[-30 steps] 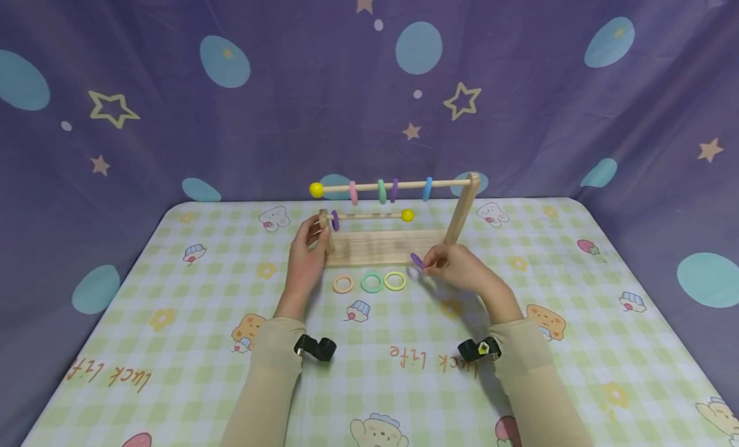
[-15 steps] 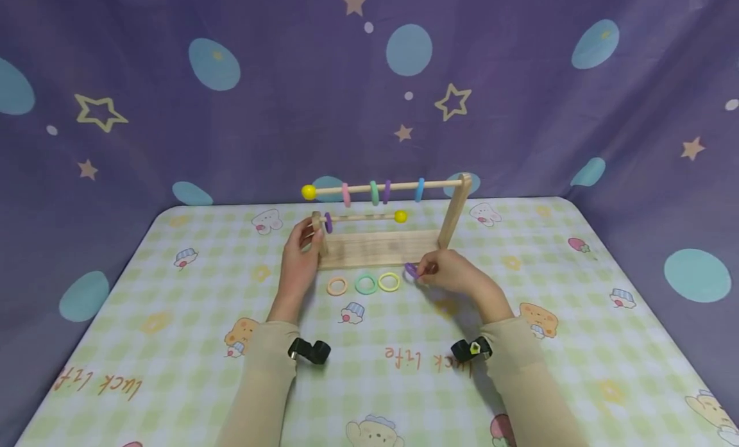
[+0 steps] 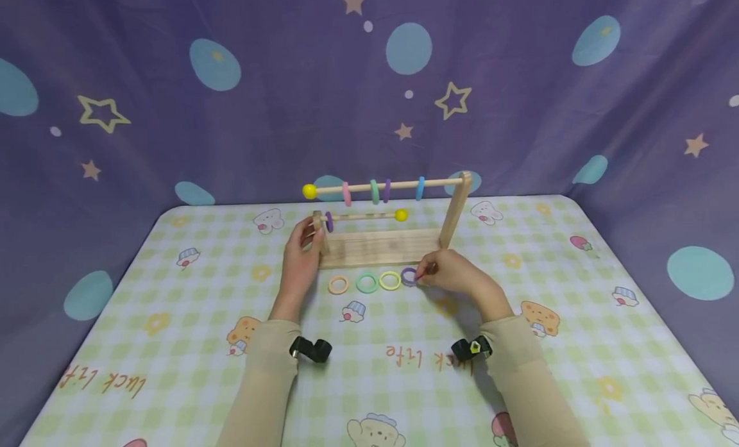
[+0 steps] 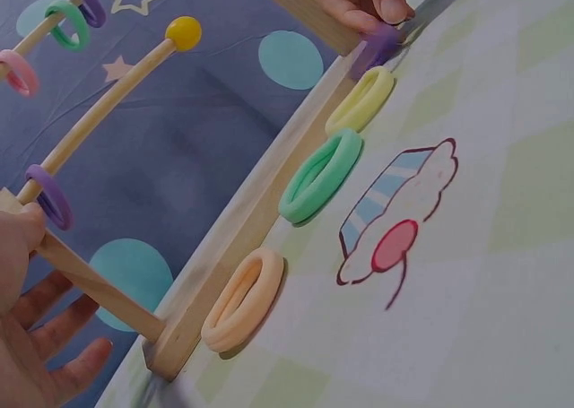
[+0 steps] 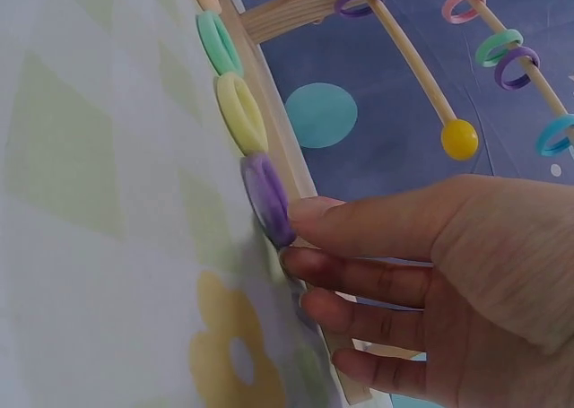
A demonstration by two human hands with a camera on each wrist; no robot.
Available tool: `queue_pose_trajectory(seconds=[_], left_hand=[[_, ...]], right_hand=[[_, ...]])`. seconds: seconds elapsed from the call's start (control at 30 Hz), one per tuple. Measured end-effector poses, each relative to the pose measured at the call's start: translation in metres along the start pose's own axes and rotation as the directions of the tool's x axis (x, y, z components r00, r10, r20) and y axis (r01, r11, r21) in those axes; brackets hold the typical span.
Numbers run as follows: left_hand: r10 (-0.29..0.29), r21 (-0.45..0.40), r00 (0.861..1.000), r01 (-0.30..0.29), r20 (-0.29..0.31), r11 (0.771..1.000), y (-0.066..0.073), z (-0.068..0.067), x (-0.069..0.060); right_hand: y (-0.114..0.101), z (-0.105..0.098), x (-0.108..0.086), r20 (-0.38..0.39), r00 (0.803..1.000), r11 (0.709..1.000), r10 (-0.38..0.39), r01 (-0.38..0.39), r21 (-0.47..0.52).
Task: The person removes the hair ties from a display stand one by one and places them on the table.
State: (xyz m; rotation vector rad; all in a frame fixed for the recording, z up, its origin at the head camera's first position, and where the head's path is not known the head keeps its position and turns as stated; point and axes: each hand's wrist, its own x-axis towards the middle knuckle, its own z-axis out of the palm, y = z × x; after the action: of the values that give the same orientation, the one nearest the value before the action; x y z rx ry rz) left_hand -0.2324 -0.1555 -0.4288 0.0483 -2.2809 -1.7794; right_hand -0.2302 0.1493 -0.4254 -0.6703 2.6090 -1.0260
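A purple curtain (image 3: 277, 81) printed with stars and blue ovals hangs behind the rack, and the desk (image 3: 358, 344) under the rack wears a green-and-white checked cloth. The wooden rack (image 3: 381, 242) stands upright, with a tall post (image 3: 455, 213) at its right end and a short post (image 4: 103, 289) at its left end. At the rack's left end, the left hand (image 3: 301, 254) holds the short post, thumb in front and fingers behind. In front of the rack's right part, the right hand (image 3: 456, 270) pinches the edge of the loose purple ring (image 5: 255, 193), which lies on the desk by the rack's base.

The rack's upper rod (image 3: 402, 185) carries, from its free end, a pink ring (image 3: 346, 193), a green ring (image 3: 374, 192), a violet ring (image 3: 387, 191) and a blue ring (image 3: 420, 188). The rack's lower rod (image 3: 364, 217) bears a single purple ring (image 3: 330, 222) near the short post. Along the rack's front lie an orange ring (image 4: 256, 311), a mint ring (image 4: 336, 179) and a yellow ring (image 4: 372, 103), the last just beside the loose purple ring. Yellow balls (image 3: 309, 192) cap both of the rack's rods.
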Motion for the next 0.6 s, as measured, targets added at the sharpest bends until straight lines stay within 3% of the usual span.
queue_pose_trajectory(seconds=[0.17,0.6], left_hand=[[0.002,0.010,1.000,-0.002,0.003,1.000,-0.0009,0.0001,0.0008],[-0.006,0.013,1.000,0.006,-0.002,1.000,-0.0005,0.0000,0.0011]], right_hand=[[0.0001,-0.0012,-0.0008,-0.007,1.000,1.000,-0.008,0.008,-0.012],[-0.0077,-0.0013,0.0024,-0.130,0.991,0.999,-0.041,0.042,0.006]])
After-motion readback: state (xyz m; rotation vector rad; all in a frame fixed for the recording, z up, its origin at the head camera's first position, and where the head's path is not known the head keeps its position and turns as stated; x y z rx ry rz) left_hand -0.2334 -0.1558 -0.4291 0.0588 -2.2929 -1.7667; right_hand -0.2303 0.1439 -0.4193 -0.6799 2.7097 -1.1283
